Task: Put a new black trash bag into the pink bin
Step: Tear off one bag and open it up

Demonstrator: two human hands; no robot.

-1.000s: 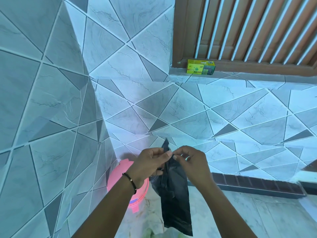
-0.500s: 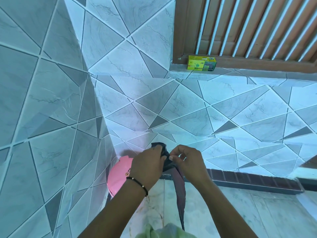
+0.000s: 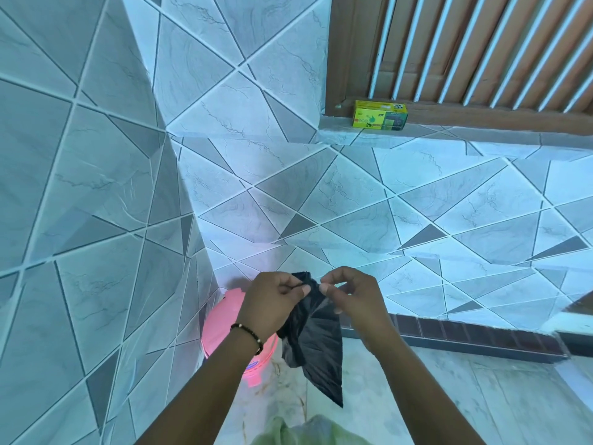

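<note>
A folded black trash bag [image 3: 316,342] hangs in front of me, its lower corner pointing down. My left hand [image 3: 272,308] pinches the bag's top edge from the left, with a beaded bracelet on that wrist. My right hand [image 3: 351,298] pinches the same top edge from the right, fingertips close to the left hand's. The pink bin [image 3: 224,313] stands on the floor in the wall corner, just behind and below my left hand, which hides much of it.
Tiled walls meet in a corner at the left. A yellow-green box of bin bags [image 3: 380,115] sits on the window ledge under a wooden grille. A dark tile skirting [image 3: 465,332] runs along the floor at right. Light green cloth [image 3: 308,431] shows at the bottom edge.
The bag has spread wider again after hanging as a thin strip. Both hands stay at its top edge, the fingertips a little further apart.
</note>
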